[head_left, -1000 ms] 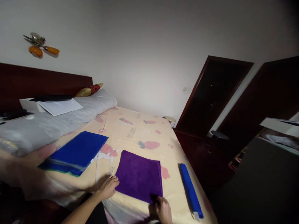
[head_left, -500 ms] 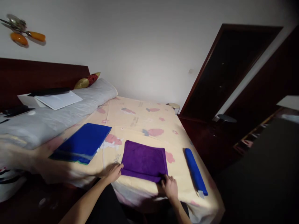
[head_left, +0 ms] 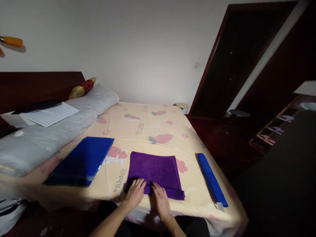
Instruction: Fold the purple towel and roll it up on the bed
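Observation:
A purple cloth like a towel (head_left: 155,166) lies flat on the bed, its near edge turned over into a narrow fold. My left hand (head_left: 135,191) is on the left part of that fold, fingers curled over it. Close beside it, my right hand (head_left: 160,197) grips the fold near its middle, fingers bent onto the cloth. To the right lies a rolled blue cloth (head_left: 211,179) with a white tag at its near end. A flat folded blue cloth (head_left: 85,159) lies to the left.
The bed (head_left: 138,131) has a cream sheet with a carrot and rabbit print. A long grey bolster (head_left: 81,118) bears white sheets (head_left: 50,113) and a red and gold cushion (head_left: 82,89). Stools (head_left: 181,105) stand beyond the bed, near a dark door (head_left: 249,56).
Both hands have moved inward from the cloth's near corners towards the middle of its near edge. The near edge is now folded over in a thicker strip. The view has shifted slightly.

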Tool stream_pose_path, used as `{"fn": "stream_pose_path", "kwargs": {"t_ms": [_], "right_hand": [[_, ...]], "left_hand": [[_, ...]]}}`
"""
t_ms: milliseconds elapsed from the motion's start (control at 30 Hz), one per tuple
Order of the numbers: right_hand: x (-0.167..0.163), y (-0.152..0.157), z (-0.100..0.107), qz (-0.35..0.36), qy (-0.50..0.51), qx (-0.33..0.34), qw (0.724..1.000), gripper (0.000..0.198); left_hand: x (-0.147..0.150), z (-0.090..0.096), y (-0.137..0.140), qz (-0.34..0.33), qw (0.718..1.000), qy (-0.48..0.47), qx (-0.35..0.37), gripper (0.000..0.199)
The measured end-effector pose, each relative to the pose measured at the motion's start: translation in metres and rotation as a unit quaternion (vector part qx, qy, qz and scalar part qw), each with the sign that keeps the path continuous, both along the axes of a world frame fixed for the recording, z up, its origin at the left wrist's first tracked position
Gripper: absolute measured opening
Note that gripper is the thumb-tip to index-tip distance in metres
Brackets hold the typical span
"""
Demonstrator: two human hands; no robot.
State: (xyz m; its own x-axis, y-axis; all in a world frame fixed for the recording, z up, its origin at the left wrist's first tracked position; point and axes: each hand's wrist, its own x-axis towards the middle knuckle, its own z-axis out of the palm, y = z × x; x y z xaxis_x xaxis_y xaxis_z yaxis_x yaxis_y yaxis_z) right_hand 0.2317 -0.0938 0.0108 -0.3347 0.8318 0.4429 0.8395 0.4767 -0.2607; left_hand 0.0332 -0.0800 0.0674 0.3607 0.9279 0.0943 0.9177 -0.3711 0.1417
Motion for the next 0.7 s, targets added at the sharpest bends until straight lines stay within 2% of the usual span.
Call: {"fn": "stream_pose_path", "kwargs": {"t_ms": [133,233,300,433,567,700], "right_hand": [[-0.029,0.007,-0.004,0.024,0.014,-0.018,0.999,0.055],[-0.023,0.008,-0.002,0.046,0.010,-0.031,0.998,0.058],[-0.013,0.006,0.003,0.073,-0.010,-0.036,0.997,0.060],[0.014,0.000,0.013,0.071,-0.052,-0.023,0.996,0.058],[0.062,-0.010,0.012,0.024,-0.070,-0.013,0.997,0.056],[0.108,-0.019,0.006,-0.030,-0.061,-0.025,0.997,0.056]], "left_hand": [[0.031,-0.027,0.006,0.011,0.998,-0.032,0.057,0.052],[0.031,-0.040,0.007,-0.002,0.996,-0.005,0.088,0.053],[0.023,-0.042,0.004,-0.012,0.994,0.010,0.113,0.053],[-0.002,-0.035,-0.006,0.002,0.992,0.035,0.125,0.058],[-0.028,-0.026,-0.015,0.016,0.992,0.054,0.112,0.060],[-0.038,-0.024,-0.018,0.013,0.993,0.047,0.107,0.061]]}}
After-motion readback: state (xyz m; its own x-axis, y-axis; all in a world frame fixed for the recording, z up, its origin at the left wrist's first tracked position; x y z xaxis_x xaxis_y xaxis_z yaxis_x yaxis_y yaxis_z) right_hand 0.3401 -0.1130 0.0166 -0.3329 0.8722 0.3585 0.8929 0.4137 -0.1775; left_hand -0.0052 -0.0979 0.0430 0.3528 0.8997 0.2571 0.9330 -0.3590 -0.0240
